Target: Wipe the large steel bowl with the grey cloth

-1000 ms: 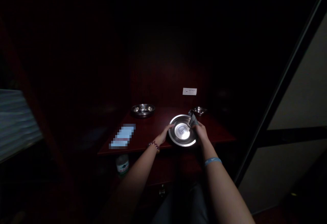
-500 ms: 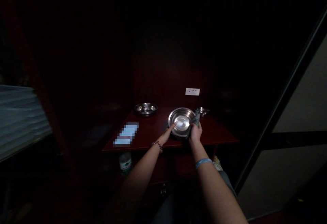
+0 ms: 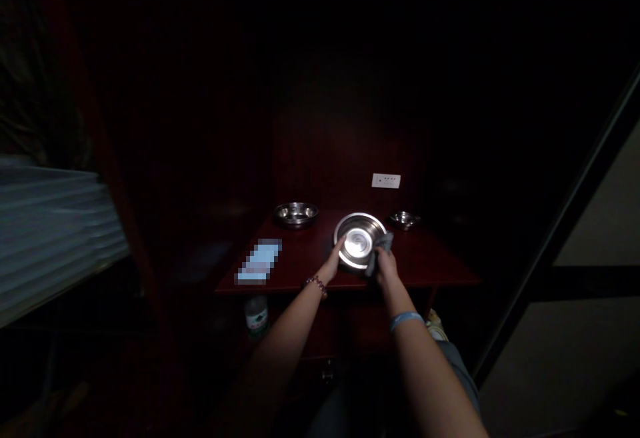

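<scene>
A shiny metal bowl (image 3: 358,241) is tilted toward me above the front of the dark red desk (image 3: 300,261). My left hand (image 3: 332,264) grips its left rim, thumb over the inside and the other fingers hidden behind. At the bowl's right side my right hand (image 3: 386,265) is closed on a grey cloth (image 3: 383,243), which lies against the rim. Two more metal bowls rest farther back: a wide one (image 3: 296,214) to the left and a smaller one (image 3: 405,220) to the right.
A blurred-out, light-blue flat object (image 3: 259,261) lies at the desk's left front. Beneath the desk stands a plastic bottle (image 3: 257,318). A white socket plate (image 3: 386,181) is on the back wall. Ribbed pale-blue material (image 3: 55,231) shows at far left.
The view has shifted slightly, so everything appears a little farther right. The cloth in my right hand has moved a little along the bowl's right rim. Both hands keep their hold.
</scene>
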{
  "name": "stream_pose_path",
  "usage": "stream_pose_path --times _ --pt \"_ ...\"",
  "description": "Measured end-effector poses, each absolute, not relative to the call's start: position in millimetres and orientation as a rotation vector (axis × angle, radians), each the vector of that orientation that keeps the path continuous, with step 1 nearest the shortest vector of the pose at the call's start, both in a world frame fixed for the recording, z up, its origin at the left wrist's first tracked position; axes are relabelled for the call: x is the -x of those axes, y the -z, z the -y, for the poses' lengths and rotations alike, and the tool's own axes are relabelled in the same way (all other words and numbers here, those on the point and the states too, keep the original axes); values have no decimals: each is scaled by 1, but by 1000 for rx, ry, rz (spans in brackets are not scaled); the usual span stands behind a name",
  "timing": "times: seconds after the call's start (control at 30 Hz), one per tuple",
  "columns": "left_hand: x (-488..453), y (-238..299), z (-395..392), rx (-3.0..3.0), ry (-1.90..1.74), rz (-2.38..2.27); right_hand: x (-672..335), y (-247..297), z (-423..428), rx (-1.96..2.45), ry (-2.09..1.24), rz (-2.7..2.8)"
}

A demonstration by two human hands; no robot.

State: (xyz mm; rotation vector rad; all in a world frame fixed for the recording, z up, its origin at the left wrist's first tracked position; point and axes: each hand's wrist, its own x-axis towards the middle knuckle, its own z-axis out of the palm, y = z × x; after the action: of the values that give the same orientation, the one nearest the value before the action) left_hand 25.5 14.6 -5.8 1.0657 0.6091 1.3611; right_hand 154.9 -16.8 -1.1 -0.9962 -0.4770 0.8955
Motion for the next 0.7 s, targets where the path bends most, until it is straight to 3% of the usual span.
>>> stream_pose_path --times 0.17,0.43,0.7 --pt "-24 8 -14 -1172 -1336 -624 -154 2 16 983 -1031 385" --pt "-23 11 -8 -1235 -1206 -687 -149 9 11 1033 -891 564" --pt "-26 14 -20 -1107 -1332 -623 -142 7 17 1087 -735 602"
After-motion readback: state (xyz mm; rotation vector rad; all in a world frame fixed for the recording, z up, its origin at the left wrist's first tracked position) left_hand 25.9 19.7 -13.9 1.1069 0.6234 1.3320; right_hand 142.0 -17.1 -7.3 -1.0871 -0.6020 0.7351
